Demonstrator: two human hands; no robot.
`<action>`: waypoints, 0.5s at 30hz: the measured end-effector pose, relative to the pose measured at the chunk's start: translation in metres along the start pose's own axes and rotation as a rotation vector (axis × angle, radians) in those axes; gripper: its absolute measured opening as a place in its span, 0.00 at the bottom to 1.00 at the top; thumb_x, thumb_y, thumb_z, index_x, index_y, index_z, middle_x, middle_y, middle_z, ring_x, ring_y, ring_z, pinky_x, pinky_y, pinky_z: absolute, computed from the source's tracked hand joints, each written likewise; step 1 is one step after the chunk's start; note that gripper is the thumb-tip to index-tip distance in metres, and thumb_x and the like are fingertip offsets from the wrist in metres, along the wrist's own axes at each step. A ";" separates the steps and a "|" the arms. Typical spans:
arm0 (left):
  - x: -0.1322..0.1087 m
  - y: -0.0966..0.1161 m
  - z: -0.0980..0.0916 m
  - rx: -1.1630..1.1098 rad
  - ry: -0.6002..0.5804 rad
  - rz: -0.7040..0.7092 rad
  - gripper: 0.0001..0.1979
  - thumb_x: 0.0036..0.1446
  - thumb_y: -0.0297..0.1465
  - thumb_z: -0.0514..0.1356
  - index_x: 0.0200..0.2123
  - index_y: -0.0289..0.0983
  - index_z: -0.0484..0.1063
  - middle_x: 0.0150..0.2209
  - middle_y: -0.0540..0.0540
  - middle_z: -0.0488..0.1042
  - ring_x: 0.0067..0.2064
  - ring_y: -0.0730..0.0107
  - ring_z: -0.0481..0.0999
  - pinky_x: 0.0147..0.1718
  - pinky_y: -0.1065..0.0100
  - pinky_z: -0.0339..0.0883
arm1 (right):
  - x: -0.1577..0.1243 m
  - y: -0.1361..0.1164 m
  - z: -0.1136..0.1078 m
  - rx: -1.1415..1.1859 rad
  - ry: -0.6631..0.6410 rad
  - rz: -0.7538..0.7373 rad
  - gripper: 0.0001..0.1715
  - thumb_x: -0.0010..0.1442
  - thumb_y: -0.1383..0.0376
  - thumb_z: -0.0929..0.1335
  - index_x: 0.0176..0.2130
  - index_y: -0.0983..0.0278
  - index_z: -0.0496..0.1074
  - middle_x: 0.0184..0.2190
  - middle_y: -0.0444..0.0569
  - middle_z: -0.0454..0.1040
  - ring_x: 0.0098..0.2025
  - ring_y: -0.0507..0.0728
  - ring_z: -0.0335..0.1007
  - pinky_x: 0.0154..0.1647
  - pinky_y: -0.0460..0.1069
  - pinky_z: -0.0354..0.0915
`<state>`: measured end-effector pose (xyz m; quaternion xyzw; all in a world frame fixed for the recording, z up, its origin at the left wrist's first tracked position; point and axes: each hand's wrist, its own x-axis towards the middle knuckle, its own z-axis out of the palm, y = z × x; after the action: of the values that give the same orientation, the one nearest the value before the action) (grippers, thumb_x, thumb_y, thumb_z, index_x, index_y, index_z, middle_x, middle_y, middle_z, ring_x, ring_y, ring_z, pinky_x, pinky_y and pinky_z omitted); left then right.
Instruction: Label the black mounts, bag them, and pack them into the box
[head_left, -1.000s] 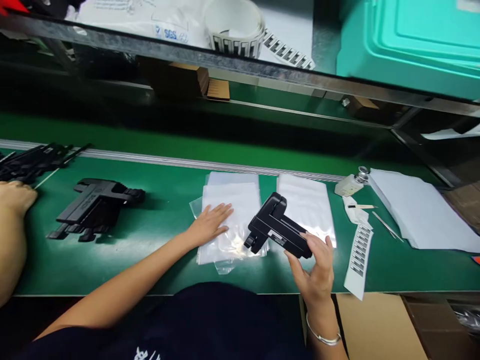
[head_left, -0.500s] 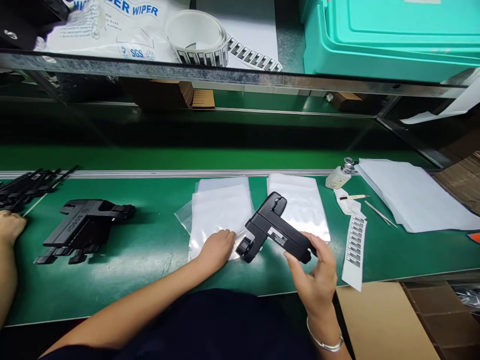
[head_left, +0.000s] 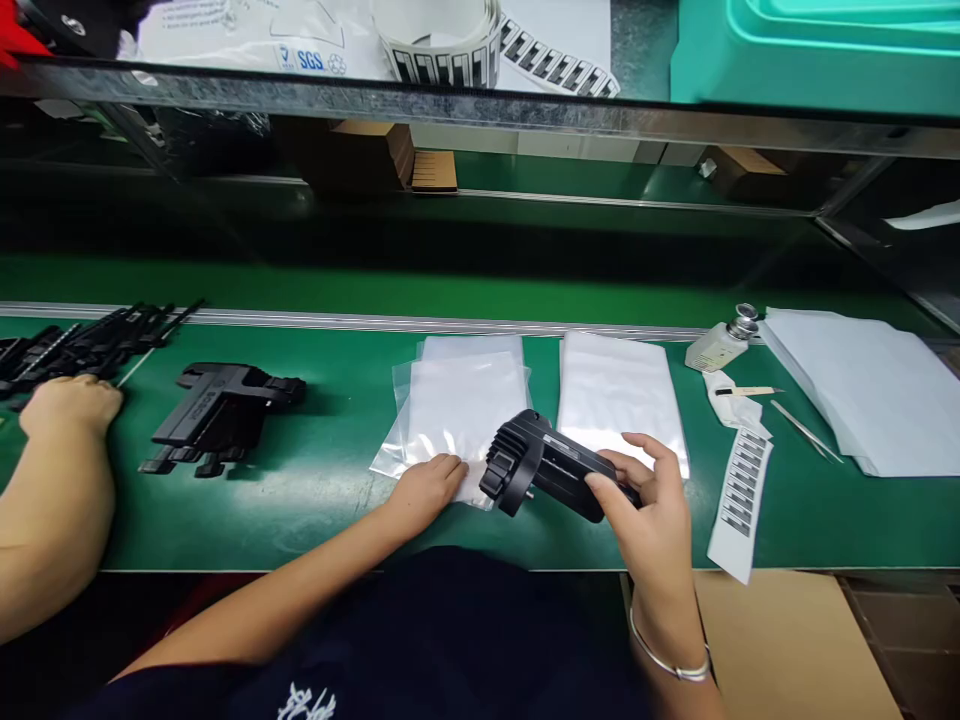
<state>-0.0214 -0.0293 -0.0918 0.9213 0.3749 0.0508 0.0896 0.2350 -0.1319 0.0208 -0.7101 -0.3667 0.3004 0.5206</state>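
Observation:
My right hand (head_left: pixel 651 510) grips the far end of a black plastic clamp-like device (head_left: pixel 559 470), thumb on the near side and fingers behind. The device is held tilted above the bench, its ribbed clamp end pointing left. My left hand (head_left: pixel 429 492) rests at the near edge of a pile of clear plastic bags (head_left: pixel 469 400), fingers curled together on the top bag; the fingertips are partly hidden. Just behind the device lies a second stack of plastic bags (head_left: pixel 615 385). A similar black device (head_left: pixel 217 415) lies on the bench to the left.
A co-worker's hand (head_left: pixel 71 405) reaches to black parts (head_left: pixel 105 340) at the left. On the right are a small bottle (head_left: pixel 721 342), tweezers (head_left: pixel 806 430), a label strip (head_left: pixel 741 500) and white sheets (head_left: pixel 862 390). A metal shelf edge (head_left: pixel 450 105) crosses overhead.
My right hand has turned the device, so its labelled face no longer shows and its ribbed end does. The co-worker's hand has come further into view. The whole view has shifted.

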 end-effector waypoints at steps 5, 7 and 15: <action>-0.003 -0.012 0.001 -0.034 0.042 0.063 0.09 0.63 0.26 0.52 0.43 0.40 0.71 0.37 0.46 0.73 0.40 0.66 0.74 0.35 0.70 0.68 | 0.000 -0.005 0.004 -0.017 -0.001 -0.004 0.32 0.51 0.55 0.73 0.53 0.57 0.63 0.40 0.50 0.79 0.38 0.59 0.76 0.35 0.52 0.72; -0.002 -0.015 -0.001 0.002 0.040 0.088 0.09 0.63 0.26 0.52 0.40 0.40 0.71 0.35 0.46 0.72 0.38 0.65 0.73 0.34 0.70 0.68 | 0.001 -0.009 0.005 -0.043 -0.005 0.009 0.31 0.51 0.56 0.73 0.52 0.57 0.63 0.39 0.50 0.79 0.38 0.59 0.75 0.35 0.52 0.72; -0.012 -0.017 -0.008 -0.057 -0.075 0.016 0.09 0.63 0.26 0.51 0.41 0.38 0.70 0.38 0.44 0.72 0.41 0.62 0.73 0.38 0.66 0.67 | 0.006 -0.022 0.013 -0.187 -0.069 0.015 0.30 0.51 0.54 0.72 0.51 0.58 0.65 0.37 0.51 0.80 0.35 0.59 0.75 0.34 0.53 0.71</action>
<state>-0.0426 -0.0246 -0.0874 0.9226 0.3623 0.0274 0.1294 0.2234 -0.1157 0.0384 -0.7476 -0.4053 0.2930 0.4370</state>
